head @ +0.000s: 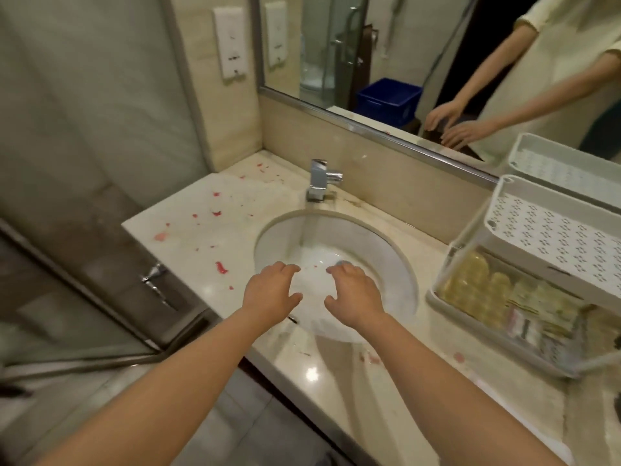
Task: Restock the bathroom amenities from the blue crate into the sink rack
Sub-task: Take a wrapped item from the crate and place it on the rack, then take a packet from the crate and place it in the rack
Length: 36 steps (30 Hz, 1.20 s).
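Both hands hover over the sink bowl (400, 264), palms down and well apart from each other. The left hand (272, 292) and the right hand (353, 294) each have loosely curled, spread fingers and hold nothing. The right hand's fingertips sit just in front of the drain.

Behind the bowl a chrome faucet (321, 179) stands on the pale stone counter (201, 230), which carries scattered red spots (220, 267) to the left of the sink.

The white two-tier sink rack (551, 237) stands on the counter just right of the bowl. Its upper shelf is perforated. Its lower tray holds yellowish wrapped packets (487, 290), some round and some flat. Their print is too blurred to read.

The blue crate (386, 99) shows only as a reflection in the mirror (336, 45), behind the person. The mirror also shows both hands and a pale short-sleeved top. A white wall plate (232, 45) hangs left of the mirror, and any markings on it are unreadable.
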Each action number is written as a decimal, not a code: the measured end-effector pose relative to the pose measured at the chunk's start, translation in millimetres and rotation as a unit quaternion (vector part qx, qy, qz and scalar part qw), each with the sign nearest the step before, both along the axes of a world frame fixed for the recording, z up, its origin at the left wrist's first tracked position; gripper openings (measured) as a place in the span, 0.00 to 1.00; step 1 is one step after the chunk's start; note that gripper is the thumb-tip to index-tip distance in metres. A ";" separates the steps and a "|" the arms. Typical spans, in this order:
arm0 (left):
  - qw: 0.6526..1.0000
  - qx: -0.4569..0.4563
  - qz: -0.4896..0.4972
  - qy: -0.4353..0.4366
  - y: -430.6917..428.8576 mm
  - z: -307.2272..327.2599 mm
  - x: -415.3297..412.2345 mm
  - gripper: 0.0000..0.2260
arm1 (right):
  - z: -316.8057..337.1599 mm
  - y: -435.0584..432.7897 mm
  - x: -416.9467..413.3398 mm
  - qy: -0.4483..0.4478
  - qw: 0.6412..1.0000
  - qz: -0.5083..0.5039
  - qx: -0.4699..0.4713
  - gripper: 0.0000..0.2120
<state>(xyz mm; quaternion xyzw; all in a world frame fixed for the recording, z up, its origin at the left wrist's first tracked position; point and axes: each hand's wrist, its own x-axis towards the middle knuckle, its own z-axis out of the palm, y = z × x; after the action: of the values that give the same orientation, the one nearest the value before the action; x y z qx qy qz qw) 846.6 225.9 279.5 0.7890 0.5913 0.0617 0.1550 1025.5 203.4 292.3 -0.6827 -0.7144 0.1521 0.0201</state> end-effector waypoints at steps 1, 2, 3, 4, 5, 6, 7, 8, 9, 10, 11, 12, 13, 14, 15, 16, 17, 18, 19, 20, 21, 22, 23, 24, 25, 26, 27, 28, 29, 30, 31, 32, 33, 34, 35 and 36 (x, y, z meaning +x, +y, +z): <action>1.000 0.001 0.011 0.001 -1.5 1.0 -13.0 0.25 | 2.0 2.6 -12.0 -0.001 1.000 0.012 0.001 0.27; 1.000 0.002 0.023 0.001 -3.2 2.2 -26.4 0.25 | 4.2 4.8 -24.5 -0.001 1.000 0.022 0.003 0.27; 0.999 0.003 0.033 0.002 -5.1 3.6 -39.8 0.25 | 6.5 6.3 -37.4 0.001 0.999 0.032 0.005 0.26; 0.999 0.003 0.043 0.005 -7.2 5.1 -53.1 0.25 | 8.7 7.7 -50.7 0.002 0.999 0.042 0.006 0.26; 0.999 0.002 0.050 0.009 -9.2 6.9 -66.4 0.26 | 10.9 8.8 -64.1 0.004 0.999 0.053 0.007 0.26; 0.998 0.001 0.057 0.012 -11.3 8.9 -80.0 0.26 | 12.7 9.7 -78.2 0.005 0.998 0.063 0.008 0.26; 0.998 -0.001 0.064 0.015 -13.4 10.9 -93.6 0.26 | 14.1 10.2 -92.3 0.006 0.997 0.072 0.008 0.27; 0.997 -0.002 0.073 0.017 -15.8 12.8 -107.0 0.26 | 15.0 10.4 -106.5 0.007 0.997 0.082 0.009 0.27; 0.996 -0.001 0.085 0.017 -18.4 14.7 -120.7 0.26 | 15.9 10.2 -120.7 0.007 0.996 0.094 0.010 0.27; 0.995 0.000 0.099 0.015 -21.6 16.4 -134.8 0.26 | 16.5 10.0 -135.1 0.006 0.994 0.106 0.011 0.27; 0.994 0.002 0.112 0.013 -25.3 17.6 -149.3 0.26 | 16.8 9.7 -149.7 0.004 0.993 0.119 0.013 0.27; 0.992 0.003 0.123 0.011 -29.6 18.7 -164.1 0.25 | 17.1 9.8 -164.8 0.002 0.991 0.132 0.014 0.27; 0.991 0.004 0.132 0.009 -34.1 19.3 -179.5 0.26 | 17.7 9.7 -180.6 0.003 0.989 0.145 0.015 0.27; 0.990 0.003 0.142 0.008 -39.2 19.5 -195.4 0.26 | 18.6 9.7 -197.3 0.005 0.987 0.157 0.015 0.28; 0.988 0.003 0.154 0.007 -43.8 19.6 -211.3 0.26 | 19.7 9.3 -214.5 0.009 0.985 0.169 0.014 0.27; 0.986 0.002 0.167 0.007 -49.0 19.5 -227.4 0.26 | 20.5 8.5 -232.0 0.012 0.983 0.182 0.014 0.27; 0.983 0.002 0.181 0.008 -53.7 19.3 -243.0 0.25 | 21.1 7.5 -249.1 0.014 0.981 0.195 0.015 0.27; 0.981 0.002 0.196 0.008 -58.9 18.8 -258.2 0.25 | 21.2 6.0 -266.2 0.014 0.978 0.208 0.018 0.26; 0.978 0.001 0.210 0.008 -64.7 18.1 -273.6 0.25 | 21.3 4.0 -282.7 0.013 0.975 0.221 0.021 0.24; 0.975 -0.001 0.224 0.009 -71.0 17.4 -288.8 0.25 | 21.1 1.5 -299.0 0.012 0.972 0.235 0.025 0.23; 0.972 -0.002 0.236 0.012 -77.9 16.2 -304.3 0.25 | 20.6 -1.5 -314.8 0.012 0.968 0.249 0.027 0.22; 0.969 -0.002 0.248 0.016 -85.3 14.9 -319.5 0.25 | 19.8 -4.6 -330.8 0.012 0.964 0.265 0.028 0.22; 0.965 -0.001 0.260 0.018 -93.1 13.4 -334.5 0.25 | 19.0 -8.4 -346.3 0.013 0.960 0.279 0.027 0.24; 0.962 0.000 0.272 0.018 -101.3 12.3 -348.8 0.25 | 18.3 -12.3 -361.3 0.014 0.957 0.290 0.024 0.26; 0.959 0.002 0.283 0.016 -109.5 11.4 -362.8 0.25 | 17.5 -16.7 -376.3 0.016 0.954 0.298 0.023 0.27; 0.955 0.004 0.295 0.013 -118.6 10.5 -376.2 0.25 | 16.6 -21.1 -390.8 0.017 0.951 0.307 0.024 0.27; 0.952 0.006 0.306 0.011 -127.2 9.7 -389.2 0.25 | 15.6 -25.6 -405.2 0.018 0.948 0.318 0.026 0.26; 0.948 0.008 0.317 0.009 -136.5 8.9 -401.5 0.25 | 14.6 -30.5 -419.2 0.020 0.944 0.329 0.028 0.26; 0.945 0.009 0.328 0.007 -145.7 8.4 -413.2 0.25 | 13.8 -35.6 -432.5 0.021 0.940 0.339 0.028 0.26; 0.941 0.010 0.339 0.007 -154.7 8.0 -424.1 0.25 | 13.4 -40.7 -445.4 0.023 0.936 0.349 0.027 0.26; 0.937 0.011 0.350 0.008 -163.8 7.6 -434.7 0.25 | 13.1 -46.0 -457.7 0.024 0.932 0.360 0.026 0.26; 0.932 0.012 0.362 0.009 -172.5 7.6 -444.4 0.26 | 12.7 -51.0 -469.7 0.026 0.928 0.370 0.025 0.27; 0.927 0.014 0.374 0.007 -181.6 7.4 -453.7 0.26 | 12.3 -56.3 -481.0 0.029 0.924 0.381 0.023 0.27; 0.922 0.016 0.387 0.003 -190.5 7.2 -462.1 0.26 | 11.9 -61.5 -492.0 0.032 0.919 0.392 0.022 0.28; 0.917 0.017 0.398 -0.003 -199.3 6.8 -469.5 0.26 | 11.5 -66.9 -502.1 0.034 0.915 0.402 0.020 0.27; 0.913 0.018 0.408 -0.008 -208.3 6.3 -476.1 0.26 | 11.2 -71.9 -512.0 0.035 0.911 0.411 0.019 0.27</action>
<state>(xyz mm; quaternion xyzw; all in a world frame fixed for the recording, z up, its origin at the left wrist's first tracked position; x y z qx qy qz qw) 370.5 17.6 285.8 0.4808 0.8595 0.1365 0.1070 513.5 131.5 303.5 -0.3220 -0.9336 0.1574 -0.0061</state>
